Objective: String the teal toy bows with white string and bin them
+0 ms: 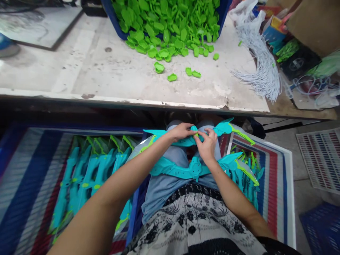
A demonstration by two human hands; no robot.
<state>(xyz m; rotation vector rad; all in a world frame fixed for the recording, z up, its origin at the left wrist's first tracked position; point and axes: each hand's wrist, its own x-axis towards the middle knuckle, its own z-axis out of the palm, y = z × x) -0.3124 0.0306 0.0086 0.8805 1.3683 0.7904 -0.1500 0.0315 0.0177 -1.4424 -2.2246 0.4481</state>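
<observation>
Near, lap (154, 198): turquoise toy bow (195, 169), not in hand | left: crated bows (92, 163), apparently done | just beyond lap: second toy bow (186, 142), gripped narrowly by your left hand (182, 131) and right hand (207, 144) around a small green piece (196, 134), seating seemingly unfinished | far, table (119, 78): loose green pieces (170, 49), probably left to fit

white slatted rack (321, 160); blue crate (322, 228)

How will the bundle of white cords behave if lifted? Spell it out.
The white cords will probably hang floppy, since they curve and fan loosely across the table. They may also tangle, being thin and crowded.
</observation>
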